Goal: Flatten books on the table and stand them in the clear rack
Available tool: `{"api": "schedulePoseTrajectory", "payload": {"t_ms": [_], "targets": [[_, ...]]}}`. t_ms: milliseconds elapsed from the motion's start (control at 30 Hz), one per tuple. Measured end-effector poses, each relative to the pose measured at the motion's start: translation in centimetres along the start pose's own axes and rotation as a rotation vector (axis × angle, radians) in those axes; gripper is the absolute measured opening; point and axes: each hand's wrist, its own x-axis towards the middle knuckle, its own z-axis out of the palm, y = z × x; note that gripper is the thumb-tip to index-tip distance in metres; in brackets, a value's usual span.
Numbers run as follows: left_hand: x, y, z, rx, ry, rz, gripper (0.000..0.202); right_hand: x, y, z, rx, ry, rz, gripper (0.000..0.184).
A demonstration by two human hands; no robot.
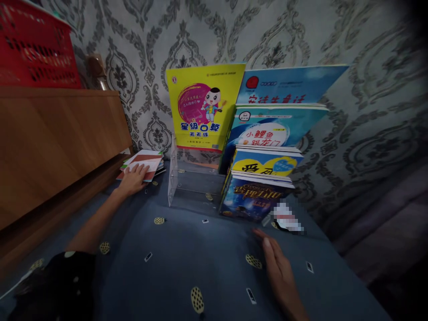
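My left hand (pixel 133 179) lies on top of a small stack of thin books (pixel 147 161) at the left, its fingers spread over the top one. My right hand (pixel 279 267) is over the cloth at the front right, fingers stretched out and holding nothing. Between them stands a clear tiered book rack (pixel 172 178). On its back left tier leans a yellow workbook (pixel 197 107). Stepped down its right side are a blue storybook (pixel 287 82), a teal book (pixel 274 125), a yellow-and-blue book (pixel 264 162) and a dark blue book (pixel 247 198) in front.
A patterned blue cloth (pixel 174 272) covers the surface. At the left, a wooden cabinet (pixel 60 142) bears a red plastic basket (pixel 36 49). Patterned wallpaper (pixel 214 31) rises behind the rack. A blurred-out item (pixel 287 217) lies right of the dark blue book.
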Motion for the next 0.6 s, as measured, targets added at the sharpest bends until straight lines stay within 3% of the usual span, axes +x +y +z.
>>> {"api": "schedulePoseTrajectory", "payload": {"t_ms": [267, 600], "targets": [[-0.7, 0.8, -0.2, 0.059, -0.114, -0.062, 0.07, 0.1, -0.3, -0.2, -0.022, -0.052, 0.008, 0.067], [-9.1, 4.3, -1.9, 0.122, -0.246, -0.039, 0.073, 0.0, -0.1, -0.2, -0.023, -0.068, -0.037, 0.063]]}}
